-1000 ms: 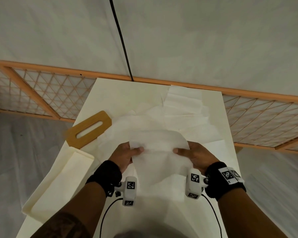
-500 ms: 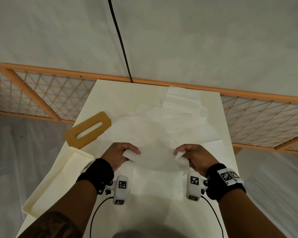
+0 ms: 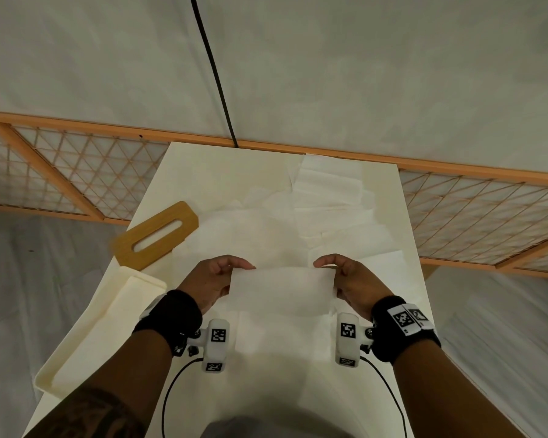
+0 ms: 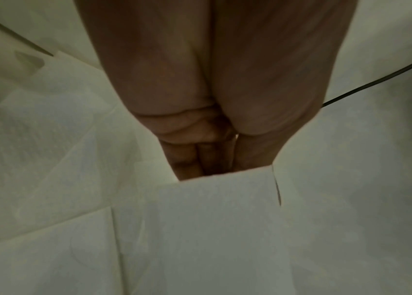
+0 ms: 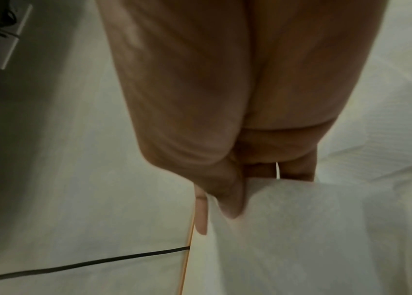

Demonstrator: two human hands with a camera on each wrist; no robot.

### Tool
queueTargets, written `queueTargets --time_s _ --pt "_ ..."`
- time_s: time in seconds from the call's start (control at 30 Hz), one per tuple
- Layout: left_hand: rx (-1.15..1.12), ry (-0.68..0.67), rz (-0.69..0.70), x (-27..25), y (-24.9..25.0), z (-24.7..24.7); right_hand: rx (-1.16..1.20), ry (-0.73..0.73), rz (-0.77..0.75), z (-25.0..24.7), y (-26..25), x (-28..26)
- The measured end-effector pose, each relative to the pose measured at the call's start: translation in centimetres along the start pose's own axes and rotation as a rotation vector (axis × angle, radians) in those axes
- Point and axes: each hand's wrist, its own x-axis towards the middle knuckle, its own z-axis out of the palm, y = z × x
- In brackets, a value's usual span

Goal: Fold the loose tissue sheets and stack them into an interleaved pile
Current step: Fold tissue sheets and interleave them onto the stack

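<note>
A white tissue sheet (image 3: 282,287) is folded over toward me and held flat between my two hands above the table (image 3: 203,172). My left hand (image 3: 217,279) pinches its left edge, fingers curled over the fold. My right hand (image 3: 345,279) pinches the right edge the same way. In the left wrist view the left hand (image 4: 207,155) has its fingertips tucked behind the tissue sheet (image 4: 215,219). In the right wrist view the right hand (image 5: 237,189) has its thumb on top of the tissue sheet (image 5: 313,229). Loose tissue sheets (image 3: 298,229) lie spread behind the hands.
A wooden slotted lid (image 3: 155,238) lies at the table's left edge. A cream box (image 3: 92,336) overhangs the near left side. A wood lattice screen (image 3: 76,172) runs behind the table, with a black cable (image 3: 215,71) on the wall.
The raised far half of the sheet has been brought down toward me into a flat fold. Both hands still pinch its edges and have spread slightly apart.
</note>
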Motion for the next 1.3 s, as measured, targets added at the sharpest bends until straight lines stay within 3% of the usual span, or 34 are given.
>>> queueTargets --time_s 0.2,0.43,0.6,0.73,0.8,0.9,1.1,1.3 --pt "0.081 0.064 0.013 -0.4 0.5 0.3 0.093 0.055 0.087 0.1 0.2 0.1" --pt "0.073 0.031 0.014 -0.5 0.5 0.0 0.258 0.086 0.161 -0.1 0.7 -0.4" --pt "0.017 0.012 -0.049 -0.5 0.5 0.1 0.099 0.085 0.117 0.2 1.1 -0.4" --pt "-0.113 0.014 -0.121 -0.5 0.1 0.2 0.033 0.176 0.08 -0.1 2.8 0.1" --pt "0.037 0.054 -0.109 -0.6 -0.6 0.4 -0.034 0.234 0.101 0.0 3.8 0.1" --pt "0.334 0.051 -0.062 -0.9 -2.5 0.5 -0.167 0.204 0.132 0.3 5.8 -0.1" --pt "0.806 0.007 -0.121 -2.0 -7.3 0.1 -0.526 0.241 0.22 1.0 9.9 -1.3" --pt "0.885 0.054 -0.047 -1.7 -8.8 0.2 -0.562 0.345 0.21 1.3 10.6 -1.6"
